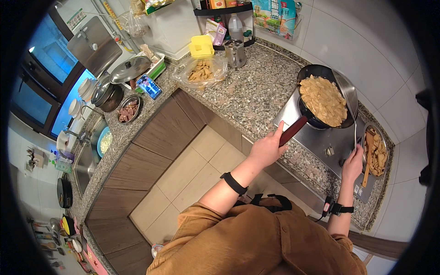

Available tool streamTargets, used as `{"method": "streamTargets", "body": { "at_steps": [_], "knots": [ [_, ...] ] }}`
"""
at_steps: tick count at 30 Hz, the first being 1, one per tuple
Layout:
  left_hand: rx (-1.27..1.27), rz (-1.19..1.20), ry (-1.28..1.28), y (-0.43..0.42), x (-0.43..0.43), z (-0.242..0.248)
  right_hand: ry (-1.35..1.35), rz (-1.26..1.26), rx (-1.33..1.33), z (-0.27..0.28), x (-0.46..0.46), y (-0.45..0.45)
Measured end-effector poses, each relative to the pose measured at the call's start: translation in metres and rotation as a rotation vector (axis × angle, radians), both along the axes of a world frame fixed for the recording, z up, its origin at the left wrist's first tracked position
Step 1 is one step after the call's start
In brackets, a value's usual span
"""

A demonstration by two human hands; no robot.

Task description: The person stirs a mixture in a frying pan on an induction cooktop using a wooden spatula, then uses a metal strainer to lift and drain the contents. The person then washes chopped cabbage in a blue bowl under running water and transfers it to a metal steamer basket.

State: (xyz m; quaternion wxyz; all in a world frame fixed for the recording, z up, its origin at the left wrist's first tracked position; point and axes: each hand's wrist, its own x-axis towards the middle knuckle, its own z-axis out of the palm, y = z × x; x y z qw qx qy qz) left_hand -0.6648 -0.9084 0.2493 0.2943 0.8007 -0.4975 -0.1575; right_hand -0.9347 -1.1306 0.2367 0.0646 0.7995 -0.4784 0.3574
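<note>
My left hand [266,151] grips the reddish-brown handle [294,130] of a dark frying pan, one finger stretched along it. The pan [303,74] sits over the stove and holds a wide layer of pale brown sliced food [323,101]. In my right hand [352,165] is the thin shaft of a metal utensil [355,134]. Its broad shiny head appears to rest along the pan's right side; its exact shape is unclear. Right of that hand, a metal dish [385,165] holds browned slices, with a wooden spatula [369,144] lying across it.
The stove [309,137] has a control knob [329,151]. On the granite counter [264,86] are a plastic bag of brown slices [201,71], a metal canister [235,55], a dish of meat [128,110], a phone [149,86] and a lidded pot [111,98]. A sink [84,165] lies left.
</note>
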Motion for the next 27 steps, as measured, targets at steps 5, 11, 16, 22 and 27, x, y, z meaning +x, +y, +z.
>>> {"method": "streamTargets", "body": {
  "at_steps": [5, 11, 16, 22, 27],
  "knots": [
    [0.043, -0.003, -0.021, 0.003, -0.007, -0.001, -0.073, -0.043, 0.138, -0.037, -0.01, 0.013],
    [0.071, 0.065, -0.032, 0.0, -0.016, 0.0, -0.145, -0.006, 0.232, -0.063, -0.006, 0.015],
    [0.08, 0.108, -0.007, -0.003, -0.019, 0.001, -0.241, 0.049, 0.348, -0.07, 0.004, 0.02],
    [0.082, 0.104, -0.039, -0.004, -0.02, 0.001, -0.36, 0.136, 0.52, -0.071, 0.012, 0.018],
    [0.097, 0.126, 0.004, -0.005, -0.021, 0.002, -0.394, 0.201, 0.52, -0.078, 0.017, 0.014]
  ]
}}
